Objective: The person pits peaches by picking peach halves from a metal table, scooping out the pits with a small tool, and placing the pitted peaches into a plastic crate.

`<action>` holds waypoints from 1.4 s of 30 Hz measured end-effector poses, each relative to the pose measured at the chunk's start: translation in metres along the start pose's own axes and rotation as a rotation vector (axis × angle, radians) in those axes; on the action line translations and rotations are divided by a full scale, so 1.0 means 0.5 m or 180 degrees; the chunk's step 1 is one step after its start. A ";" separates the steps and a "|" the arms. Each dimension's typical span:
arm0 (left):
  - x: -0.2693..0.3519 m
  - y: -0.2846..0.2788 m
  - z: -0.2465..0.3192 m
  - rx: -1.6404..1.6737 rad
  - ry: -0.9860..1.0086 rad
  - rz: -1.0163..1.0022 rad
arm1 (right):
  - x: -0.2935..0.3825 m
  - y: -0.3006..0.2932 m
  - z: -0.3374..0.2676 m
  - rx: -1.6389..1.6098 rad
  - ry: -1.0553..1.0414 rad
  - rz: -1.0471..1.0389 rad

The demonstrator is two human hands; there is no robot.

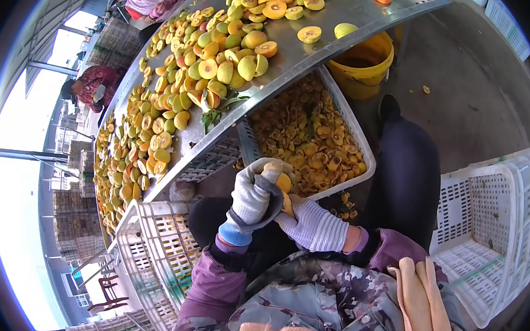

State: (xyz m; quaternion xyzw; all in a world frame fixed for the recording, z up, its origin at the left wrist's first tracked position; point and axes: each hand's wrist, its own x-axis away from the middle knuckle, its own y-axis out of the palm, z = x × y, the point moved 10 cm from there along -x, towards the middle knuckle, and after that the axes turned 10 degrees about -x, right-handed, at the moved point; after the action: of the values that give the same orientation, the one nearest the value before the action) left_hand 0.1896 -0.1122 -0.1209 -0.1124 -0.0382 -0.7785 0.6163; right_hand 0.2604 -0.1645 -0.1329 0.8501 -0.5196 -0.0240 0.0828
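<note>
Over the lap, my left hand (255, 196), in a grey-white knit glove with a blue cuff, is closed around a yellow peach-like fruit piece (283, 183). My right hand (314, 223), in a striped knit glove, meets it from the right, its fingers on another yellow fruit piece (287, 205). Whether a tool is in the fingers cannot be seen. Just beyond the hands stands a white plastic crate (369, 159) holding scraps and stones of fruit. Halved yellow-green fruit (208, 68) lies heaped on the metal table (289, 69) ahead and to the left.
A yellow bucket (366, 76) stands under the table's edge. White slotted crates are at the right (496, 179) and left (127, 230). Green leaves (211, 116) lie by the table's rim. Two people (98, 84) are across the table. My knees flank the scrap crate.
</note>
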 end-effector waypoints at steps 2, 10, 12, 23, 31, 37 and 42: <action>0.002 -0.006 -0.010 -0.0107 0.0047 0.0134 | 0.001 0.002 0.004 -0.0213 0.0284 -0.0181; 0.002 -0.005 0.006 -0.1131 0.0177 0.0427 | 0.000 -0.004 0.033 0.0613 -0.0255 0.0173; 0.007 0.002 0.043 -0.2602 -0.0006 0.0621 | 0.008 -0.004 0.042 0.0203 -0.0296 0.0133; 0.000 0.024 -0.018 0.0345 0.0427 -0.0376 | 0.044 0.070 0.033 -0.2520 0.1479 -0.0888; -0.001 -0.043 -0.015 0.0717 0.0155 0.0720 | 0.051 0.080 -0.001 -0.3176 0.1719 -0.1370; 0.211 -0.291 0.255 -0.3677 0.1874 0.2309 | -0.022 -0.008 0.259 -0.4177 0.1666 0.1074; 0.517 -0.472 0.376 -0.4536 -0.1138 0.4066 | 0.023 0.046 0.280 -0.4404 0.2782 0.0749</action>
State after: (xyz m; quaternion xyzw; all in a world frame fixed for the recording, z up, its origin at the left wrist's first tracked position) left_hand -0.0705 -0.2649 0.1381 -0.5751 0.4172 -0.1096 0.6951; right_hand 0.2276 -0.2015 -0.2665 0.4797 -0.3939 0.0032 0.7840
